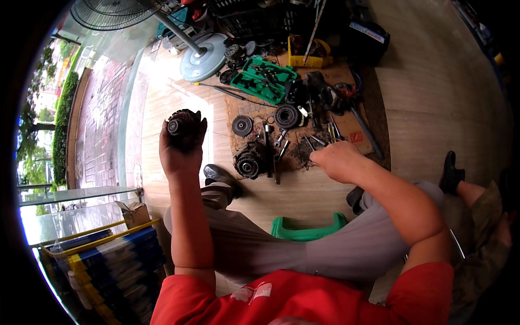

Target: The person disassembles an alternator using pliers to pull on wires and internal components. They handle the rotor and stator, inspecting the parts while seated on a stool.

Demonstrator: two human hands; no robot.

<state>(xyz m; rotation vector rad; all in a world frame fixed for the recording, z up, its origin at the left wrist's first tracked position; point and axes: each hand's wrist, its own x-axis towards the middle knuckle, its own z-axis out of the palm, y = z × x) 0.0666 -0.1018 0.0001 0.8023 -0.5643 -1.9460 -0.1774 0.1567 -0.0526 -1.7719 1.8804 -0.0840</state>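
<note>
My left hand is raised at the left, its fingers wrapped round a dark, greasy round machine part with a ringed hub facing up. My right hand is closed over the right side of a stained cardboard sheet; whatever its fingers grip is hidden. Small hand tools lie just beyond it. Between my hands, a larger dark machine part with a ringed centre rests on the cardboard, beside a socket wrench. Farther back sit a grooved pulley and a flat round disc.
A green tool case lies unfolded behind the parts, near a yellow bin and a black battery. A standing fan's base is far left. A green stool stands between my legs; another person's shoe shows right.
</note>
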